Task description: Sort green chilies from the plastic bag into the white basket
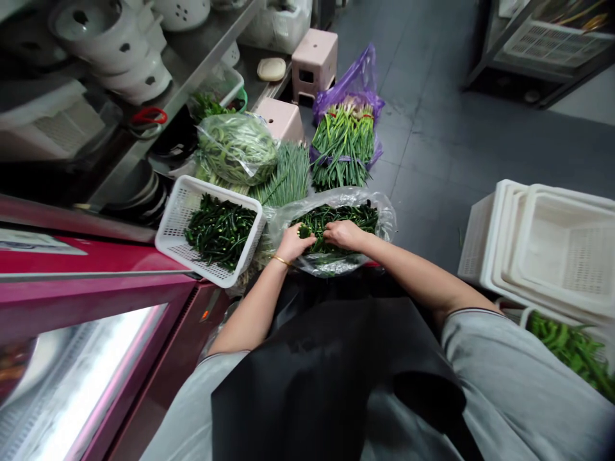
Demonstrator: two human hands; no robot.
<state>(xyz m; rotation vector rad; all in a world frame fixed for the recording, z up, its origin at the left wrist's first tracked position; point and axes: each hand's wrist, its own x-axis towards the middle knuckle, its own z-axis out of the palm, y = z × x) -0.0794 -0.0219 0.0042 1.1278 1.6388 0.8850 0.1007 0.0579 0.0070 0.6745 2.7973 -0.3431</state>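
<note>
A clear plastic bag (384, 218) lies open in front of me, full of dark green peppers (360, 216). My left hand (295, 242), with a bracelet at the wrist, is curled round some green peppers at the bag's left side. Over the middle of the bag, my right hand (343, 235) has its fingers pinched together among the peppers; what they hold is too small to make out. To the left, a white basket (167, 221) holds more dark green peppers (221, 227).
Beyond the bag are green onions (343, 144) in purple plastic, a bag of green beans (235, 147) and pink stools (314, 54). Stacked white baskets (509, 237) stand right. A red-framed cabinet (158, 358) is at left, below metal shelving (192, 77).
</note>
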